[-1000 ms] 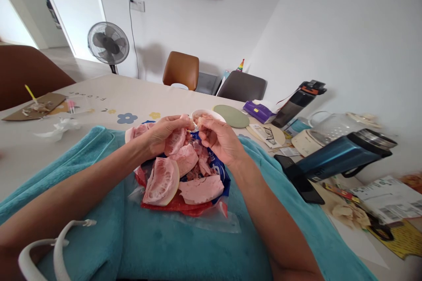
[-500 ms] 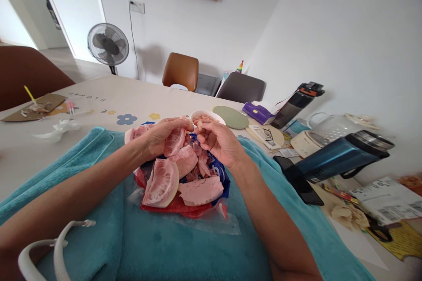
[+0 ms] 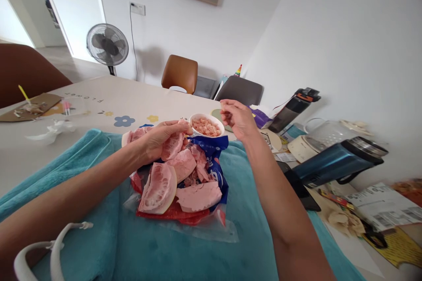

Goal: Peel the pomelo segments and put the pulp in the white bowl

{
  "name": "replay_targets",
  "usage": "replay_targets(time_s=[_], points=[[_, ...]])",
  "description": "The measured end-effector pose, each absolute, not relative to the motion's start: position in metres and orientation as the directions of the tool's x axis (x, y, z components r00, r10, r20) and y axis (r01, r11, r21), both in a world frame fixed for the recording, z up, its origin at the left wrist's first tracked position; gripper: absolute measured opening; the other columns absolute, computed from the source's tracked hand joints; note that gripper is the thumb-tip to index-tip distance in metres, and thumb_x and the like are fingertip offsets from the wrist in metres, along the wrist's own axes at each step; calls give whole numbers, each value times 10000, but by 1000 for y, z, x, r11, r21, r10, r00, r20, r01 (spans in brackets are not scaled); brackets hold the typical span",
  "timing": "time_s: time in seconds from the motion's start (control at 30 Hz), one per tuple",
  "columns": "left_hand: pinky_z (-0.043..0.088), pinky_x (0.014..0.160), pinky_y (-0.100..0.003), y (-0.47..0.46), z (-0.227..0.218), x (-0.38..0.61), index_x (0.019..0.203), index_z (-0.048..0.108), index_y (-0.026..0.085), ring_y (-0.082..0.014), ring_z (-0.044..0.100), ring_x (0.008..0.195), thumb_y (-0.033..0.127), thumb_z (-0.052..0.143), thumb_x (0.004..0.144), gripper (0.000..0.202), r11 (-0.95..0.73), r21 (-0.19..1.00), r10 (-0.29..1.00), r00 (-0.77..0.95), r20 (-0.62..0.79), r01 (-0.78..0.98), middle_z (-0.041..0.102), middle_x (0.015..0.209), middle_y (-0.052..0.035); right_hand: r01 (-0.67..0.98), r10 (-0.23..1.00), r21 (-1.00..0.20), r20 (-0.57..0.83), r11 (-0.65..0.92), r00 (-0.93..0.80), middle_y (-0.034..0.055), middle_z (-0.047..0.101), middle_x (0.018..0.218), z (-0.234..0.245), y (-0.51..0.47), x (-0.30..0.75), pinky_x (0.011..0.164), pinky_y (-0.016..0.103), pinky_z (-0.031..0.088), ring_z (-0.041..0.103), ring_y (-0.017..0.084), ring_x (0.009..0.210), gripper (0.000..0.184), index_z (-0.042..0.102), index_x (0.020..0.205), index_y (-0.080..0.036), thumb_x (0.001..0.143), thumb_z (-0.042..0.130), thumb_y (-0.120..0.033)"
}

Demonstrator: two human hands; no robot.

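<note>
My left hand point(image 3: 163, 138) is closed in a pinch over the peels, with a pale pink piece of pomelo point(image 3: 183, 125) at its fingertips. Raised to the right of the bowl, my right hand point(image 3: 240, 118) has thumb and forefinger pressed together; what they hold is too small to name. Between the hands stands a white bowl point(image 3: 220, 134) of loose pink pomelo flesh point(image 3: 205, 126). Thick pomelo peels point(image 3: 158, 186) and torn membrane point(image 3: 201, 164) lie on a red and blue plastic bag point(image 3: 216, 167) in front of me.
A teal towel point(image 3: 194, 254) spreads beneath the bag. To the right are a phone point(image 3: 301, 189), a blue flask point(image 3: 339, 160), a dark bottle point(image 3: 292, 109), a purple tissue pack point(image 3: 260, 116) and scissors point(image 3: 376, 237). Crumpled tissue point(image 3: 54, 131) lies on the left.
My right hand has parted from my left and moved up and to the right, past the bowl. The bowl and its flesh show more fully. My left hand stays over the peels.
</note>
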State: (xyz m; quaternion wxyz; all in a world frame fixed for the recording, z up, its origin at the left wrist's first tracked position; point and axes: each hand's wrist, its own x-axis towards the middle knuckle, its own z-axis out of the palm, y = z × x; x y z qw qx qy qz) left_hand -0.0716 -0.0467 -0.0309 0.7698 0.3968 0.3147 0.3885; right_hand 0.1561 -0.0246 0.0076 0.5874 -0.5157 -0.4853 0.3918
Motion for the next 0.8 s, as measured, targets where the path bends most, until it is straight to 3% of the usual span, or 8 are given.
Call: replay_targets(time_s=[0.13,0.23,0.4,0.5,0.63,0.8], points=[[481,510,-178,-47,-29,-72,764,700,128,-93,611,557,189,764,706,106,373,867,857,482,-184,-332,657,682,-20,463,982,-884,137,63,128,-36,542,576,-13,15,167,383,193,332,466,70,422,188,686,929,-156,767,632,-236],[468,490,-174,-46,-30,-73,759,697,133,-93,609,539,200,773,701,116,361,869,859,483,-169,-339,665,671,-22,606,992,-794,109,46,66,-25,564,537,-27,32,165,435,224,378,492,99,429,221,726,931,-140,754,612,-208],[470,492,-188,-46,-30,-73,744,678,146,-94,613,524,194,770,690,117,376,860,853,492,-175,-346,673,678,-14,723,989,-684,146,100,1,19,724,752,-31,40,159,722,258,464,648,182,770,154,762,773,-157,681,638,-169],[467,481,-189,-46,-29,-73,752,684,135,-93,611,518,209,764,702,121,387,864,848,492,-195,-324,677,683,-21,757,986,-644,164,107,1,41,740,786,-26,37,157,780,271,454,647,212,845,145,756,735,-140,677,623,-153],[473,497,-178,-46,-30,-73,770,694,129,-84,614,546,212,758,721,115,369,876,849,497,-180,-312,688,725,-27,767,982,-637,181,74,55,70,730,726,-21,29,156,760,295,463,638,205,784,238,751,853,-107,737,546,-135],[492,530,-187,-47,-33,-73,787,700,130,-82,610,552,236,768,725,141,366,877,831,534,-158,-311,690,744,-33,757,956,-645,277,108,100,95,733,1011,-13,16,155,850,315,467,643,199,906,269,723,963,-118,761,551,-162]])
